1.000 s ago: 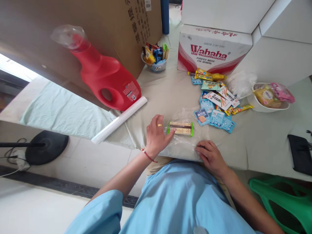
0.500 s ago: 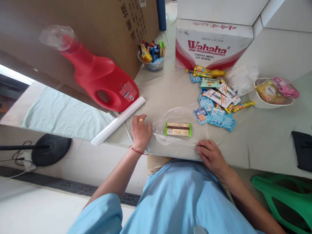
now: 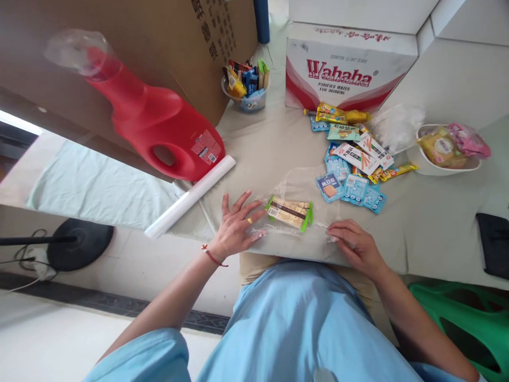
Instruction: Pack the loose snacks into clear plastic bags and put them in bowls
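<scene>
A clear plastic bag (image 3: pixel 301 182) lies flat at the table's front. In or on it are wrapped snack bars (image 3: pixel 289 213) with green ends and a brown stripe; they overlap at an angle, one partly covering another. Fingers spread, my left hand (image 3: pixel 237 225) rests at the bag's left side, its fingertips close to the bars. The thumb of that hand lies on the film. At the bag's right corner, my right hand (image 3: pixel 353 243) pinches the film between thumb and fingers.
Snack packets (image 3: pixel 355 159) are heaped right of centre, before a Wahaba-style water carton (image 3: pixel 345 74). A snack bowl (image 3: pixel 246 101) stands behind, a white tub (image 3: pixel 441 167) right. Left are a red jug (image 3: pixel 167 127) and a white roll (image 3: pixel 191 196). A green stool (image 3: pixel 461 318) stands lower right.
My left hand has opened and moved right onto the bag's edge. The bars have shifted from neatly stacked to fanned and tilted. My right hand has moved slightly right, holding the film.
</scene>
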{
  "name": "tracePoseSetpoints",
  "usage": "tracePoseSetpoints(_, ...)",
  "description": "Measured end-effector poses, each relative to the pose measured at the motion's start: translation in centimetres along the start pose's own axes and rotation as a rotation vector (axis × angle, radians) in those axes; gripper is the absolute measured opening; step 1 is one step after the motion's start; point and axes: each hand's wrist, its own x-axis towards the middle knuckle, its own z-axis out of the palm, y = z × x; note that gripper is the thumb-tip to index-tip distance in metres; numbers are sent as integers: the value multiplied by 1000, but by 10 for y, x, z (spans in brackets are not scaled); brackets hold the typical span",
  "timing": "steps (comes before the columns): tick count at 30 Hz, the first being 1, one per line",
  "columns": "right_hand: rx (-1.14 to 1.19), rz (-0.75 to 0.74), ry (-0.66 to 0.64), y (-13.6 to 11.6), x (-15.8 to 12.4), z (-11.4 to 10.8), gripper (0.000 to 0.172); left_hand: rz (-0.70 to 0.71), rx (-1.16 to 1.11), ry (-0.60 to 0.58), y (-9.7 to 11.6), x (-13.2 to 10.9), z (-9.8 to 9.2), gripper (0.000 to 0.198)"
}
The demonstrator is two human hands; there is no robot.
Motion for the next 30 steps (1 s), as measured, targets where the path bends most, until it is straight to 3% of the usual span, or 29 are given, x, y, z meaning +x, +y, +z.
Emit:
tracePoseSetpoints(4,41,84,-30,4,22,-14,18,-48,-94,60,-1,11,3,24)
tracePoseSetpoints(9,34,324,38,28,39,-23,25,-178,-171,39,6,27,8,34)
tracePoseSetpoints(11,13,383,-3,38,44,-28,26,-227,-198,29,10,30,12,38)
tracePoseSetpoints(14,-39,297,-59,40,55,-37,27,-287,-230,22,16,30,20,42)
tracePoseSetpoints(16,-53,202,-15,32,70,-38,33,-307,-246,27,20,28,25,42)
tracePoseSetpoints(19,-149,77,-24,14,101,-25,29,-341,-247,68,22,25,27,41)
tracePoseSetpoints(23,-347,27,-286,-5,142,14,26,-374,-204,87,24,22,26,39)
tracePoseSetpoints(26,-373,-42,-418,-11,154,40,41,-364,-159,66,26,17,26,39)
tracePoseSetpoints(30,-384,-202,-516,-10,146,59,65,-392,-127,62,31,8,28,42)
